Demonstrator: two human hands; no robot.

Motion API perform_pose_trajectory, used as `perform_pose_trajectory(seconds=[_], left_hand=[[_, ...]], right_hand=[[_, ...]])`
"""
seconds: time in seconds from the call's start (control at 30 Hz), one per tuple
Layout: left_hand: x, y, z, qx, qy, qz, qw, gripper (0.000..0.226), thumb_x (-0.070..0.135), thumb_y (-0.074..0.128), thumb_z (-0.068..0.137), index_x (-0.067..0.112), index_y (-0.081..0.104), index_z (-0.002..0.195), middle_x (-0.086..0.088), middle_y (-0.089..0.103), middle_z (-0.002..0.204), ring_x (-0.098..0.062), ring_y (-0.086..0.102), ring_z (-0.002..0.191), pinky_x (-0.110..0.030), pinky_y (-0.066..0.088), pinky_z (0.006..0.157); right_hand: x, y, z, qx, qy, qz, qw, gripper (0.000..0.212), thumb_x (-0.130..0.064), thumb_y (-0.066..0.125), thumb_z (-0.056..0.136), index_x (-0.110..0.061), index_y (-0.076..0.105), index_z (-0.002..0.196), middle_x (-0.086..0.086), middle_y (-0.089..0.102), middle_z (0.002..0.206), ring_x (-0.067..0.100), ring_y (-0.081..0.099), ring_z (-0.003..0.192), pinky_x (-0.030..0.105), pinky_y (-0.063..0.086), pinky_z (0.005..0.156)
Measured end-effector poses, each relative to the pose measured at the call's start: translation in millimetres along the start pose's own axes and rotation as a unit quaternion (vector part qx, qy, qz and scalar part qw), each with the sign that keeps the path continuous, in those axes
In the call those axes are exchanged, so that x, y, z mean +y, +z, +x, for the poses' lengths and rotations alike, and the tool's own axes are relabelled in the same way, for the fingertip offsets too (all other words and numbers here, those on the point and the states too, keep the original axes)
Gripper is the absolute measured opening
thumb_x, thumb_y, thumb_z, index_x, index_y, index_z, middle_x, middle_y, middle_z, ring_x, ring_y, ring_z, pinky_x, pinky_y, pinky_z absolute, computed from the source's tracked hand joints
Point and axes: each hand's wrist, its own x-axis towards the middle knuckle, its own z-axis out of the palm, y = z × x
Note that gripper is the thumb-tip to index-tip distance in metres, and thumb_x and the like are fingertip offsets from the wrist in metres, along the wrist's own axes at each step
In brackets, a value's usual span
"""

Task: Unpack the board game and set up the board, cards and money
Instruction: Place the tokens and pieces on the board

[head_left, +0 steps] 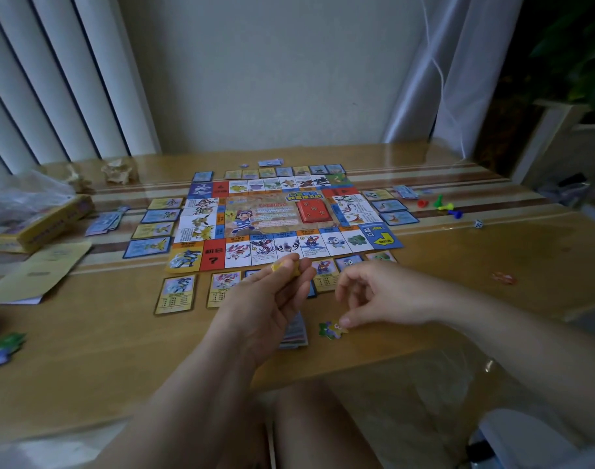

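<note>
The game board point(282, 221) lies flat in the middle of the wooden table point(458, 272), with a red card stack point(312, 211) on its centre. Property cards point(176, 294) line all four of its sides. My left hand point(272, 299) hovers over the near row and pinches small yellow tokens point(284, 267) between thumb and fingertips. My right hand point(373, 292) has curled fingers, and one fingertip touches a small pile of coloured tokens point(331, 328) on the table. A stack of paper money point(294, 333) lies partly hidden under my left hand.
The yellow game box point(42, 221) and a plastic bag sit at far left, with a folded paper sheet point(39, 272) in front. Coloured pawns point(439, 204) and a die point(478, 224) lie at right. More tokens point(3, 348) lie at the near left edge.
</note>
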Motion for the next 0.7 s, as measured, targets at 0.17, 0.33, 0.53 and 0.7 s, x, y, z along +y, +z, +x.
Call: perform_pose_trajectory(seconds=[0.17,0.33,0.53,0.7], left_hand=[[-1.8,16.0,3.9,-0.010,-0.019,0.029,0.999,0.008,0.006,0.057,0.090,0.005,0.063,0.094,-0.006,0.073,0.078,-0.010,0.071,0.067,-0.018,0.055,0.060],[-1.0,40.3,20.1,-0.023,-0.068,0.047,0.996,0.012,0.006,0.055,0.092,0.003,0.064,0.099,-0.007,0.070,0.070,-0.009,0.067,0.058,-0.017,0.054,0.055],[12.1,75.9,57.1,-0.025,-0.082,0.069,0.994,0.011,0.011,0.058,0.091,0.004,0.066,0.091,-0.006,0.068,0.066,-0.010,0.064,0.060,-0.017,0.055,0.053],[20.2,105.9,98.3,-0.030,-0.095,0.066,0.993,0.018,0.017,0.054,0.096,0.001,0.060,0.095,-0.013,0.066,0.079,-0.016,0.064,0.071,-0.026,0.058,0.060]], right_hand=[[-3.9,-25.5,3.7,0.136,-0.042,0.079,0.987,0.015,-0.030,0.071,0.082,-0.022,0.068,0.094,-0.012,0.061,0.077,-0.012,0.051,0.057,0.015,0.038,0.064],[-6.3,-42.2,14.1,0.139,-0.058,0.106,0.983,0.014,-0.030,0.075,0.078,-0.024,0.070,0.090,-0.010,0.069,0.083,-0.007,0.055,0.060,0.016,0.044,0.065],[15.1,-77.3,36.7,0.181,-0.033,0.138,0.973,0.013,-0.019,0.078,0.075,-0.026,0.068,0.076,-0.011,0.069,0.078,0.000,0.061,0.067,0.022,0.051,0.073],[44.1,-103.7,64.8,0.231,-0.005,0.170,0.958,0.016,-0.017,0.076,0.078,-0.026,0.066,0.069,-0.013,0.067,0.068,-0.004,0.059,0.066,0.019,0.048,0.069]])
